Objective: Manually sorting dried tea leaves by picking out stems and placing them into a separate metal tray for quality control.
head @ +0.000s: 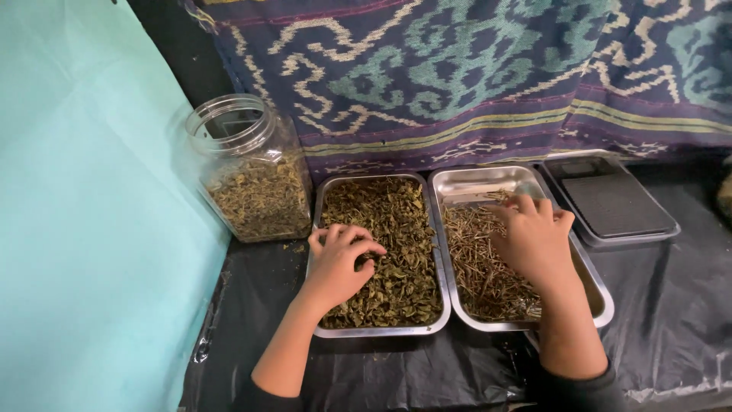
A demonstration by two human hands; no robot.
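A: What are the hands on?

B: The left hand rests on a heap of dried green leaves in the left steel tray. Its fingers are curled down into the leaves, loosely bent, not clamped on any one piece that I can make out.

A: And the other?

B: The right hand lies over a bed of thin brown stems in the right steel tray. Its fingers are spread and pressed down on the stems, pointing toward the far end of the tray. Whether anything is pinched beneath them I cannot tell.

A: How do the trays sit?

B: Side by side, long edges touching, on a desk covered in black plastic sheeting. The far end of the right tray is bare metal.

A: What else is about?

B: A clear plastic jar with no lid stands just left of the leaf tray, about half full of the same sort of dried leaves. A dark flat tray sits to the right of the stem tray. Behind hangs a patterned woven cloth, and a pale turquoise sheet fills the left side.
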